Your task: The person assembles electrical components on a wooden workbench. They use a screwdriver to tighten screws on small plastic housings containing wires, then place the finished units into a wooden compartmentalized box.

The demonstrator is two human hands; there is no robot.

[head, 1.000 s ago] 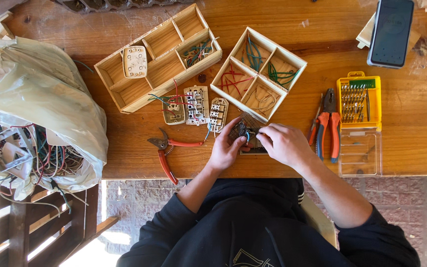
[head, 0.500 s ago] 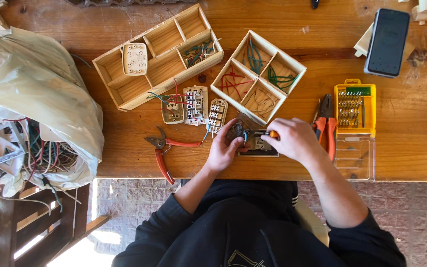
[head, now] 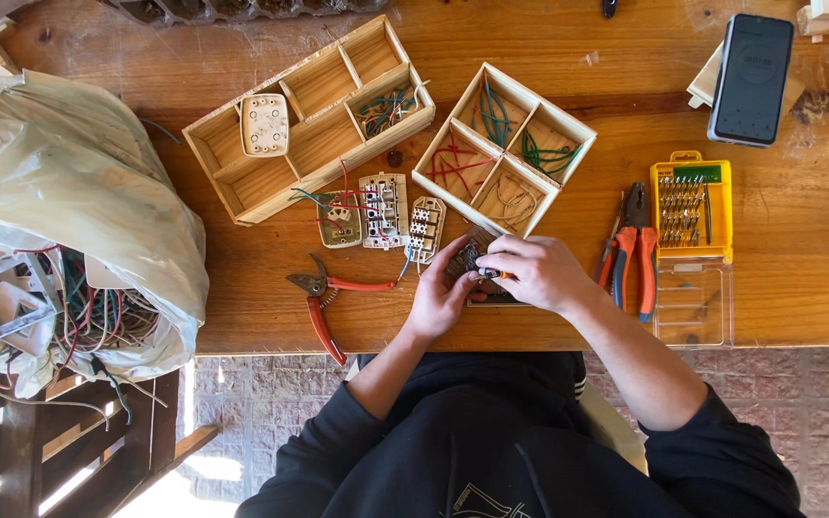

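1. Two hands met over a small dark electrical part (head: 477, 259) near the front edge of the wooden table (head: 798, 240), just below the square divided box (head: 504, 149).
2. The left hand (head: 440, 293) cupped the part from the side, fingers curled and pressed against it.
3. The right hand (head: 534, 271) lay over the part, its fingertips pinching a small tool with an orange tip (head: 494, 274) against it; how much of the tool there was could not be told.
4. Three white wired switch modules (head: 383, 213) lay just left of the hands, with red-handled cutters (head: 323, 293) further left.
5. Orange-handled pliers (head: 631, 245) lay just right of the right hand, beside a yellow bit case (head: 691, 206).
6. Behind stood a long wooden tray (head: 309, 120); a phone (head: 751, 65) lay at the far right, and a bag of wires (head: 69, 221) at the left.
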